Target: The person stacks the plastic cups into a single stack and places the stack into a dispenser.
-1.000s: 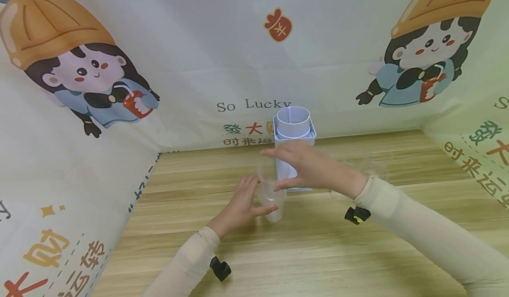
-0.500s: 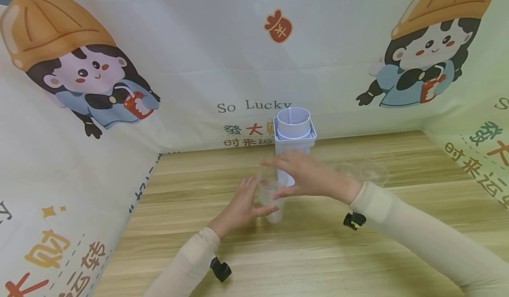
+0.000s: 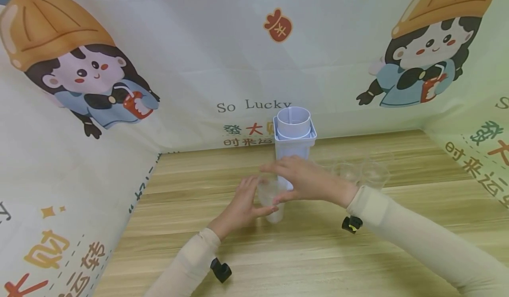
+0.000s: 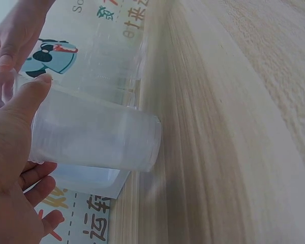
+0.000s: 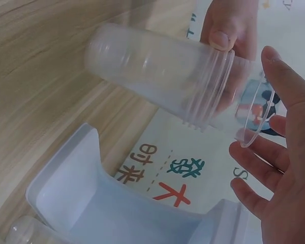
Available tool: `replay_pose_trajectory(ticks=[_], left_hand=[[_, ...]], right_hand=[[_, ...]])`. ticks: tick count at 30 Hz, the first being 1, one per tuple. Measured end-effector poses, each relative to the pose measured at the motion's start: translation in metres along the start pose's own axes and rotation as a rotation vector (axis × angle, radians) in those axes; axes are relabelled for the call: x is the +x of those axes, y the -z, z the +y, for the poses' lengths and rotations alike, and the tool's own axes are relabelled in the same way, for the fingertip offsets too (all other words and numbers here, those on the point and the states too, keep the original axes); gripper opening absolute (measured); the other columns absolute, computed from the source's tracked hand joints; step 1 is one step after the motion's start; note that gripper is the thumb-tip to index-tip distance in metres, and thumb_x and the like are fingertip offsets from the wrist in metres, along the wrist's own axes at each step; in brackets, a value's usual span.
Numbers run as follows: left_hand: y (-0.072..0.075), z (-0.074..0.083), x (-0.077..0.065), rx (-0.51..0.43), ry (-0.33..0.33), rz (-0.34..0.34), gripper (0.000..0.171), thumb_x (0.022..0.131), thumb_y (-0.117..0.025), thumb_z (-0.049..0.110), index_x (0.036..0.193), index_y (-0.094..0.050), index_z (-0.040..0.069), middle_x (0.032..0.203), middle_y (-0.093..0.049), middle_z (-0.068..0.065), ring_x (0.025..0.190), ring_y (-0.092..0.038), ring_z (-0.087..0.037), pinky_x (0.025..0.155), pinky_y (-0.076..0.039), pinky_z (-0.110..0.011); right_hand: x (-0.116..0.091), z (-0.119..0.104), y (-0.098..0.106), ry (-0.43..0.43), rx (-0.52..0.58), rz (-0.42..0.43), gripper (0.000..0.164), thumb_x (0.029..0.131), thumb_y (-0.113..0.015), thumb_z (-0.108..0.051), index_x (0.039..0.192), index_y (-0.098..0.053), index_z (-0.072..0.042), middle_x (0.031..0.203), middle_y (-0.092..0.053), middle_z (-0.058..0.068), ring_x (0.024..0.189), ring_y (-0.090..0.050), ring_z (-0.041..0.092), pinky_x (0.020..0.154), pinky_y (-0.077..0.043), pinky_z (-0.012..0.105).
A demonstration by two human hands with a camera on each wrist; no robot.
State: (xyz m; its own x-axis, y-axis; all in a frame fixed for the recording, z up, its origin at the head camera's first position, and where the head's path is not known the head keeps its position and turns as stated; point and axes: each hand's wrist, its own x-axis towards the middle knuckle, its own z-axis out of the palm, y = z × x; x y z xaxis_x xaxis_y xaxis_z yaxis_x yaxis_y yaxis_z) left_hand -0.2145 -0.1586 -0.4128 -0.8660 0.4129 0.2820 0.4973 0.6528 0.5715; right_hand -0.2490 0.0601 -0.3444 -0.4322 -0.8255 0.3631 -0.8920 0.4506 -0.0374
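A stack of clear plastic cups (image 5: pixel 152 68) stands on the table, nested with several rims close together. My left hand (image 3: pixel 240 206) grips the stack near these rims, its thumb on one side and fingers on the other, as the left wrist view shows around the cups (image 4: pixel 96 132). One more clear cup (image 5: pixel 241 96) sits partly inside the stack's top. My right hand (image 3: pixel 304 180) holds that cup by its rim between thumb (image 5: pixel 282 73) and fingers. Behind the hands rises a pale tall cup holder (image 3: pixel 294 149) with a round tube at its top.
More clear cups (image 3: pixel 374 173) stand to the right, behind my right forearm. A white printed cloth (image 3: pixel 191 67) closes off the back and sides of the wood-grain table (image 3: pixel 302 257). The cup holder stands close to the back cloth.
My right hand has moved down, lowering its cup deeper into the stack. My left hand has stayed in place around the stack. The cups at right have come into clearer view.
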Motion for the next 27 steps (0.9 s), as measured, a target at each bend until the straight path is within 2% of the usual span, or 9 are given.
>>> replay_pose_trajectory(ticks=[4,13,22,27], left_hand=[[0.000,0.000,0.000,0.000,0.010,-0.002,0.074,0.079,-0.084,0.031,0.137,-0.046,0.004,0.140,-0.052,-0.014,0.137,-0.039,-0.034,0.115,-0.033,-0.055],[-0.001,-0.002,-0.001,0.005,-0.017,0.021,0.074,0.080,-0.082,0.033,0.137,-0.046,0.002,0.138,-0.053,-0.015,0.135,-0.040,-0.034,0.115,-0.033,-0.055],[-0.003,-0.002,0.000,0.005,0.016,0.012,0.073,0.079,-0.082,0.034,0.136,-0.047,0.002,0.139,-0.052,-0.017,0.136,-0.040,-0.034,0.117,-0.031,-0.055],[-0.002,-0.001,0.000,-0.001,0.011,0.016,0.073,0.079,-0.083,0.033,0.135,-0.047,0.002,0.139,-0.052,-0.017,0.135,-0.040,-0.034,0.116,-0.032,-0.055]], right_hand=[[-0.001,-0.001,-0.002,-0.006,0.009,-0.017,0.083,0.077,-0.072,-0.059,0.145,-0.049,-0.016,0.136,-0.063,0.004,0.123,-0.060,0.022,0.106,-0.047,0.042],[-0.003,-0.001,-0.007,-0.013,0.036,-0.036,0.081,0.079,-0.073,-0.056,0.145,-0.048,-0.017,0.142,-0.059,0.002,0.127,-0.058,0.023,0.107,-0.047,0.043],[-0.005,0.001,-0.011,-0.016,0.068,-0.043,0.078,0.081,-0.072,-0.055,0.145,-0.048,-0.017,0.143,-0.058,0.001,0.127,-0.058,0.023,0.109,-0.046,0.042],[-0.007,0.002,-0.014,-0.016,0.083,-0.036,0.078,0.082,-0.070,-0.056,0.146,-0.047,-0.018,0.143,-0.059,-0.001,0.126,-0.059,0.021,0.109,-0.046,0.040]])
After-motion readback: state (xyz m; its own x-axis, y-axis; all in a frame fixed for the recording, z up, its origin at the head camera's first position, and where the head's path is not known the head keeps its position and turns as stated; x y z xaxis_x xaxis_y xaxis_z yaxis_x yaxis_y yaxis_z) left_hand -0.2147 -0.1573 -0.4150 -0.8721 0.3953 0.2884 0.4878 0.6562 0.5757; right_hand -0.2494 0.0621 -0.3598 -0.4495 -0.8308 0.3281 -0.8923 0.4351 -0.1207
